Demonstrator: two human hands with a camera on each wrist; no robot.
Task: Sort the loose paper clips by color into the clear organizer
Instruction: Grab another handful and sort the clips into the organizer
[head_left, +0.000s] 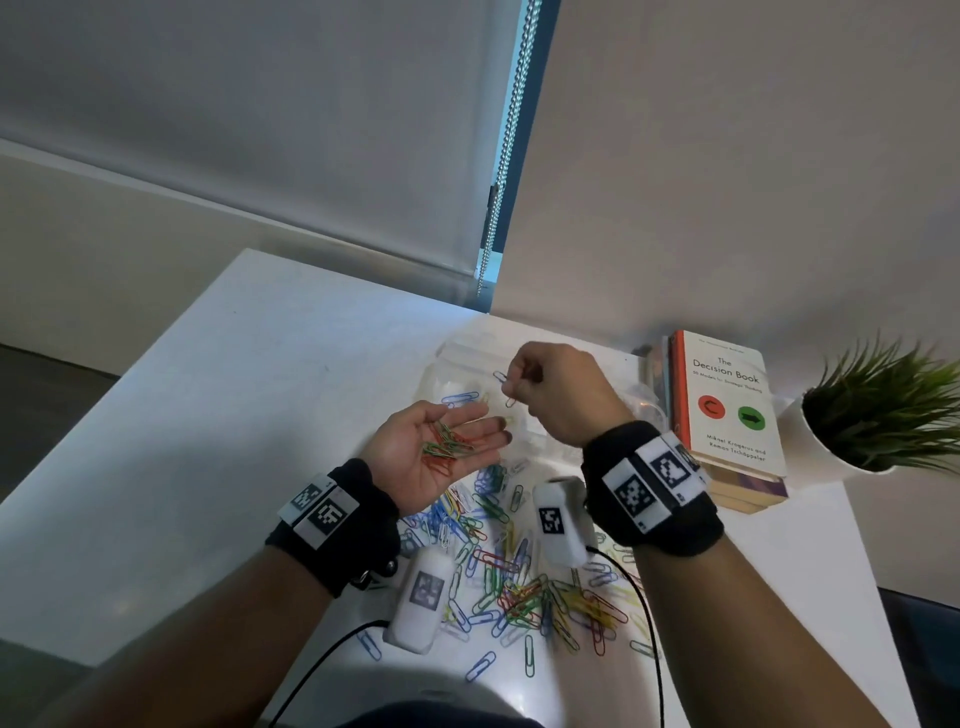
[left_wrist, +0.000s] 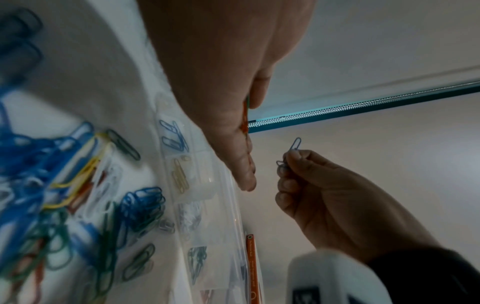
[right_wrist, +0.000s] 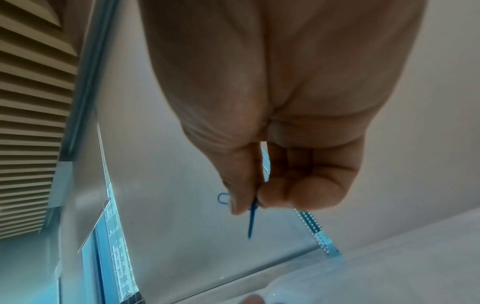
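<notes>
My left hand (head_left: 441, 452) lies palm up over the table, fingers nearly straight, with a small heap of red, green and orange clips (head_left: 448, 445) on the palm. My right hand (head_left: 540, 387) hovers above the clear organizer (head_left: 441, 374) and pinches blue paper clips (left_wrist: 292, 152) between thumb and forefinger; the same blue paper clips (right_wrist: 250, 218) stick out below its fingertips in the right wrist view. The organizer (left_wrist: 207, 185) holds blue, yellow, white and green clips in separate cells. A big loose pile of mixed clips (head_left: 519, 582) lies near me.
A stack of books (head_left: 727, 410) stands right of the organizer, with a potted plant (head_left: 878, 410) beyond it. Two white camera pods (head_left: 423, 597) hang under my wrists with black cables. The table edge (head_left: 156, 364) runs along the left.
</notes>
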